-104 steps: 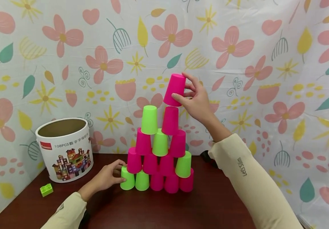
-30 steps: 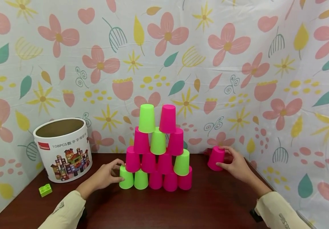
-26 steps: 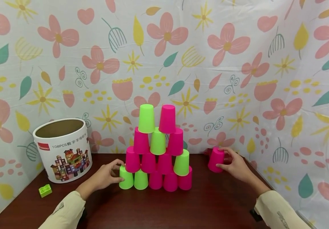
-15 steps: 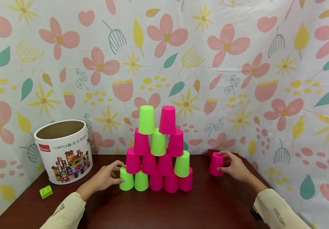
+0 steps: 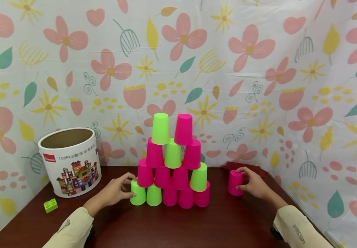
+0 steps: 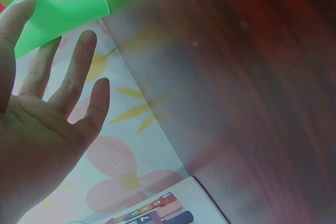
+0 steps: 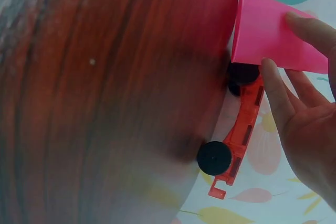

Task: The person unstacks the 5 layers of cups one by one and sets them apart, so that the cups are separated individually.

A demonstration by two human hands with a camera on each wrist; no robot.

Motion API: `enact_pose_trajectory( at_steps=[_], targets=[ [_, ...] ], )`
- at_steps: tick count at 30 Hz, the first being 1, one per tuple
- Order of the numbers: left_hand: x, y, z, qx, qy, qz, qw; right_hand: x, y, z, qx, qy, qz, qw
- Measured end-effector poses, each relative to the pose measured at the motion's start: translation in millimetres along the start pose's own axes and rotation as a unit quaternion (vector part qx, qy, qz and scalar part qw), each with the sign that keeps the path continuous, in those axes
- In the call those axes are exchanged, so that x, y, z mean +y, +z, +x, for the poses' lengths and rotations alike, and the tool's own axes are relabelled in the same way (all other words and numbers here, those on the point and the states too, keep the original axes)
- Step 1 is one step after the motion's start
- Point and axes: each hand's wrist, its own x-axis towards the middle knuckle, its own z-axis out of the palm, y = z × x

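Observation:
Upside-down green and pink cups stand in a stepped pyramid on the table in the head view. At its top are a green cup (image 5: 161,128) and a pink cup (image 5: 184,129). My left hand (image 5: 116,189) holds the leftmost green cup (image 5: 138,193) of the bottom row, thumb in front, the other fingers partly hidden. To the right, apart from the pyramid, my right hand (image 5: 256,183) pinches another upside-down pink cup (image 5: 235,184) between thumb and fingers. In the right wrist view this pink cup (image 7: 268,35) has its rim at or very near the tabletop.
Behind the right hand lies a red toy chassis (image 7: 244,124) with black wheels. At the left stand a white bucket (image 5: 76,172) with printed blocks and a small green brick (image 5: 50,205). A floral cloth (image 5: 181,69) hangs behind the dark wooden table (image 5: 166,227).
The right hand has brought the pink cup from above the pyramid down to the table's right side. In the last second it came slightly nearer. My left hand stayed at its green cup.

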Motion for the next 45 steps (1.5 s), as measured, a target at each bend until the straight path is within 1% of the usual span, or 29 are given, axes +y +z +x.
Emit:
enact_pose_trajectory(
  at_steps=[5, 10, 15, 24, 28, 32, 34, 38, 41, 43, 45],
  targets=[
    [0.5, 0.5, 0.5, 0.002, -0.001, 0.002, 1.0, 7, 0, 0, 0.011, 0.004, 0.007, 1.0],
    [-1.3, 0.6, -0.8, 0.0, 0.0, -0.001, 1.0, 12, 0, -1, 0.011, -0.001, 0.01, 1.0],
    [-0.1, -0.3, -0.3, 0.0, 0.0, -0.003, 1.0, 15, -2, -1, 0.008, 0.005, 0.024, 1.0],
    [3.2, 0.1, 0.6, -0.002, 0.002, 0.001, 1.0, 14, -6, -6, -0.007, -0.005, 0.046, 0.999],
    [3.1, 0.0, 0.2, 0.002, 0.001, 0.008, 1.0, 13, -9, -7, -0.004, -0.014, 0.043, 0.999],
    [2.6, -0.3, -0.2, 0.003, -0.001, 0.009, 1.0, 11, -13, -9, 0.009, -0.024, 0.036, 0.999],
    [2.5, -0.5, -0.1, 0.003, -0.003, 0.007, 1.0, 7, -15, -9, 0.022, -0.028, 0.032, 0.999],
    [2.7, -1.1, -0.2, 0.001, -0.005, 0.003, 1.0, -6, -16, -11, 0.075, -0.033, 0.025, 0.996],
    [2.8, -1.3, -0.4, -0.002, -0.004, -0.001, 1.0, -19, -14, -12, 0.126, -0.042, 0.023, 0.991],
    [2.8, -1.2, -0.3, -0.003, -0.002, -0.002, 1.0, -29, -11, -11, 0.152, -0.048, 0.025, 0.987],
    [2.6, -1.0, -0.1, -0.002, -0.001, -0.003, 1.0, -39, -8, -10, 0.169, -0.051, 0.025, 0.984]
  ],
)
